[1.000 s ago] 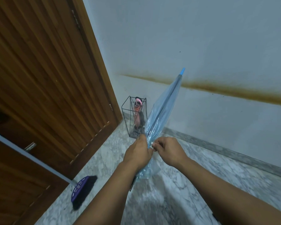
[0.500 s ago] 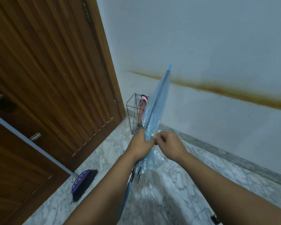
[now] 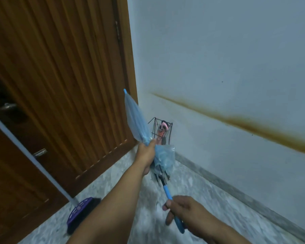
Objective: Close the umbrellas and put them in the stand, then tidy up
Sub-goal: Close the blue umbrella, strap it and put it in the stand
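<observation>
Now | left hand [image 3: 147, 155] grips umbrella [image 3: 136, 122] | right hand [image 3: 183, 211] holds handle [image 3: 179, 224]

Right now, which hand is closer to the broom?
Left. The left hand grips the umbrella up above the broom; the right hand holds its handle farther off, on the other side.

Light is soft, even and cool, with no visible source and no hard glare. The white wall [image 3: 218, 59] reads bluish-grey, dimmer toward the upper right of the frame. Shadows are faint: a soft dark patch lies on the marble floor [image 3: 209, 199] under the broom head [image 3: 81, 210] at lower left. Motion blur smears the right hand [image 3: 185, 213] and the floor near it. Wide-angle distortion bows the door [image 3: 60, 85] planks at the left edge.
</observation>
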